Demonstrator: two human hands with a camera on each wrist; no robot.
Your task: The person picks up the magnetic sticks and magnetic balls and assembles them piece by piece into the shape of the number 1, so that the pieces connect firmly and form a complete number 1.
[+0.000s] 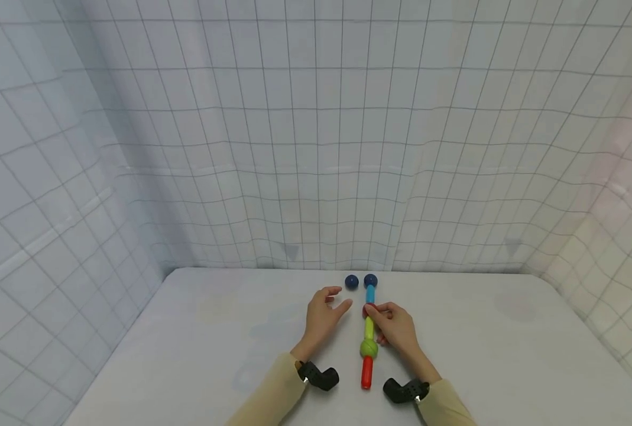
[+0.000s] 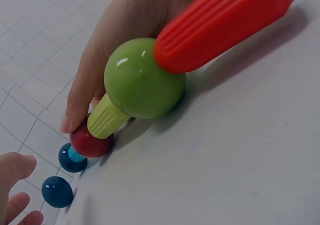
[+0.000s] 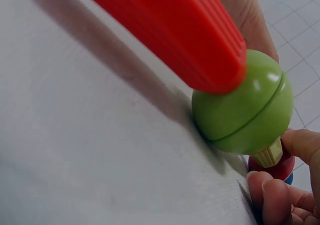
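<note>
A straight row of joined toy pieces lies on the white table. Nearest the person is a red rod, followed by a green ball, a yellow-green rod, a red ball, a light blue rod and a dark blue ball. My right hand pinches the red ball between thumb and fingers, partly covering it in the head view. To the left of the row, my left hand holds nothing, its fingers spread and loosely bent.
A loose dark blue ball sits beside the row's far end, just beyond the left fingertips. The white table ends at the back against a white grid-patterned curtain, which also hangs along both sides.
</note>
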